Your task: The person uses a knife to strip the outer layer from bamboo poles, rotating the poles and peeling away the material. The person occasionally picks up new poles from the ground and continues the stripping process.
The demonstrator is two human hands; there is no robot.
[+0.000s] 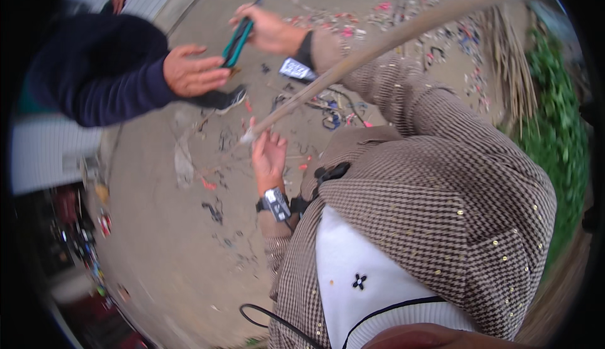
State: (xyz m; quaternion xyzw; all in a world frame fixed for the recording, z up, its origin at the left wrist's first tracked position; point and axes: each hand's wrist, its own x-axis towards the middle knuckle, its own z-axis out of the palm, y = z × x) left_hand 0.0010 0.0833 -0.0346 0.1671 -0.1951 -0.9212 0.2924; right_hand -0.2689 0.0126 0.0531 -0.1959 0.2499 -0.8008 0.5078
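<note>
My right hand (271, 31) is closed on a tool with a teal-and-black handle (237, 43); a thin grey part, perhaps a blade, sticks out past my fingers, blurred. Another person's hand (195, 72), in a dark sleeve, reaches to the handle's lower end, fingers apart. Whether it touches the handle I cannot tell. Lower down, my left hand (270, 160) has its fingers round the whitish end of a long wooden pole (391, 43). That pole slants up to the right, in front of my right forearm. Both my wrists carry strapped-on devices.
Scattered scraps (346, 24) in pink, white and dark colours litter the concrete ground (170, 248). A bundle of dry sticks (510, 65) lies at the right beside green plants (558, 122). The other person's shoe (233, 99) stands just ahead. Cluttered items (82, 242) line the left edge.
</note>
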